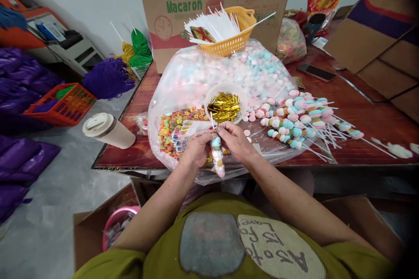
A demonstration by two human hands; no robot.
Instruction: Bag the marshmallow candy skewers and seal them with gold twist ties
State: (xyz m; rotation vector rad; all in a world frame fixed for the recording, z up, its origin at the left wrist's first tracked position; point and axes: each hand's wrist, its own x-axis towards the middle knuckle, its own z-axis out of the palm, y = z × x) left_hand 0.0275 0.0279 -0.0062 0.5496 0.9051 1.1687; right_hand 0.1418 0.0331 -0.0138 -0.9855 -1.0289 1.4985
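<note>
Between my two hands hangs a marshmallow skewer (217,157) in a clear wrapper, its white stick pointing away from me and its candy end towards me. My left hand (198,147) pinches the wrapper's neck from the left. From the right, my right hand (236,140) pinches at the same neck; fine detail between the fingertips is hidden. Just beyond them sits a round clear tub (207,103) of gold twist ties (225,107). Fruit-coloured candy rings (168,128) and printed clear wrappers (188,133) lie to the left. Several finished-looking marshmallow skewers (304,115) are piled to the right.
A large bag of pastel marshmallows (196,74) spreads over the table. A yellow basket (229,45) of white sticks rests on it, before a Macaron carton (183,17). A lidded cup (109,130) stands left; a phone (317,72) lies right. A pink bucket (109,222) is below.
</note>
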